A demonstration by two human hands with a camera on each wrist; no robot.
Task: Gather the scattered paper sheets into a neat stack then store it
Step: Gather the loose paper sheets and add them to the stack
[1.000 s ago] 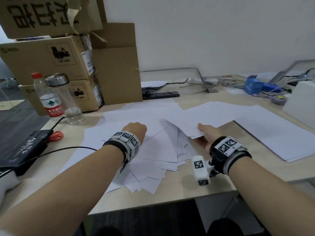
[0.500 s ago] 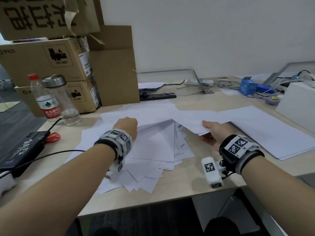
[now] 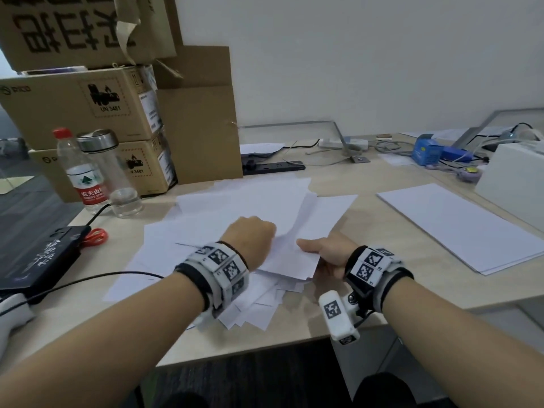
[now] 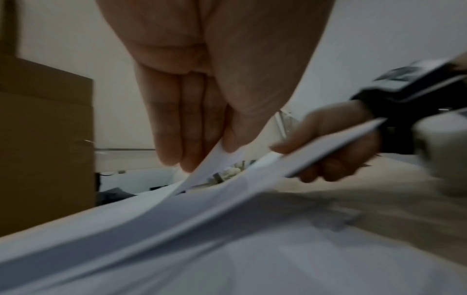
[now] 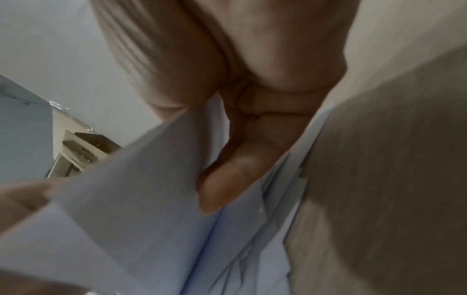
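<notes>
Both hands pinch paper sheets (image 3: 250,207): left hand (image 3: 250,237) one sheet, right hand (image 3: 326,254) a bundle.

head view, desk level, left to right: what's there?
black case → red-cap bottle → glass flask → left hand → right hand → neat paper stack → white box

Bare forearms, black wristbands (image 3: 379,278) with white coded marker tiles, small white camera block (image 3: 338,318) under right wrist
</notes>
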